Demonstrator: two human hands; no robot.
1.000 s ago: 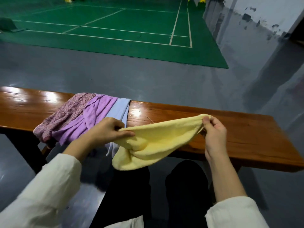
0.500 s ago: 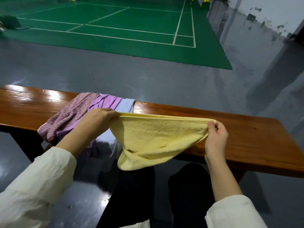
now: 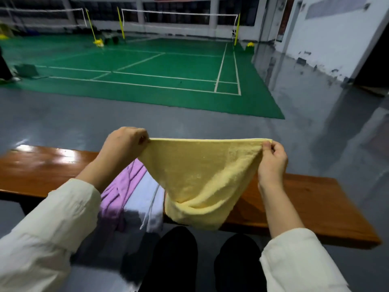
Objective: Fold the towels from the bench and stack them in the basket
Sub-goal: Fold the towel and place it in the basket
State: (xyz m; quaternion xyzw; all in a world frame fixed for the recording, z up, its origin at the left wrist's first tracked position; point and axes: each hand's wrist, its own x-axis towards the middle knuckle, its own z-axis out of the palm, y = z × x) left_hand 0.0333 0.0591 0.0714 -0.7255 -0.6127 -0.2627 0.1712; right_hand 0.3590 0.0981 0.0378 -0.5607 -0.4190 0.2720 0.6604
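"Nearest the lap, what is entered first?"

"Item one: yellow towel (image 3: 202, 175), held up in the air above the near edge of the counter (image 3: 305, 207). Left hand (image 3: 124, 144) pinches one top corner and right hand (image 3: 273, 159) the other, fingers (image 3: 267, 146) curled tight on the cloth. Top edge stretched straight between them. The lower part hangs in a loose bunch. No fold is made in it yet, by my reading."

"Next behind?"

"Item two: purple towel (image 3: 124, 186). Item three: pale blue towel (image 3: 147, 199), touching it on the right. Both lie rumpled across the counter and spill over its near edge. The left sleeve (image 3: 63, 209) partly hides them, so more may lie under it. Neither is folded."

"And the basket?"

"Not in view. Contents cannot be entered, so the count of stacked towels is unknown."

"Standing of the task, then?"

"Judged early. One towel in hand, opened out for its first fold. At least two more wait on the counter. Left to do: fold the yellow one, carry it to the basket, then the same for each of the rest."

"Beyond the counter?"

"Grey floor (image 3: 105, 119), then a green court (image 3: 168, 76) with white lines, and nets (image 3: 179, 13) at the far wall. None of it belongs to the task."
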